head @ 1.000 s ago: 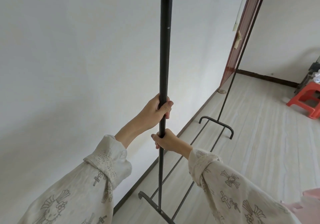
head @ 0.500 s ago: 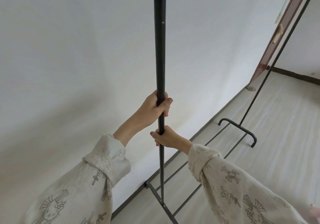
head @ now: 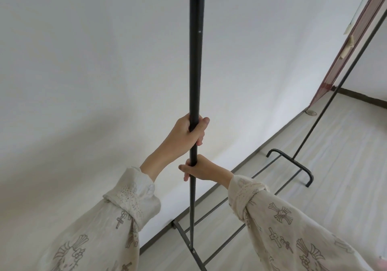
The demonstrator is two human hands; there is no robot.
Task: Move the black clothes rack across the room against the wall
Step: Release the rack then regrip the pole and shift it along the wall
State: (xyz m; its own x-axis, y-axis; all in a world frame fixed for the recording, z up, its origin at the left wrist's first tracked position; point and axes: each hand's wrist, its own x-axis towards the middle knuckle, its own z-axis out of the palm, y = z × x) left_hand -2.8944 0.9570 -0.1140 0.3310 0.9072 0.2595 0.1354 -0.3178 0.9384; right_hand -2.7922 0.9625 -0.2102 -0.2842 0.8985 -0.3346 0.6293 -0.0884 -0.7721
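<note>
The black clothes rack (head: 196,61) is a thin metal frame, and its near upright post runs up the middle of the view. My left hand (head: 184,136) grips that post from the left. My right hand (head: 201,169) grips the same post just below it. The near foot bar (head: 184,234) touches the baseboard of the white wall (head: 83,71). Two low rails run along the floor to the far foot bar (head: 293,162), where the far upright (head: 335,92) rises beside the wall. The rack's top is out of view.
A dark red door frame (head: 354,40) with bits of tape stands at the far right end of the wall, a round doorstop (head: 311,113) at its base. Pale wood-look floor (head: 324,187) spreads to the right of the rack.
The rack's near foot has shifted left until it meets the baseboard. The view has swung left, so the red stool has left the picture. Both hands hold the post as before.
</note>
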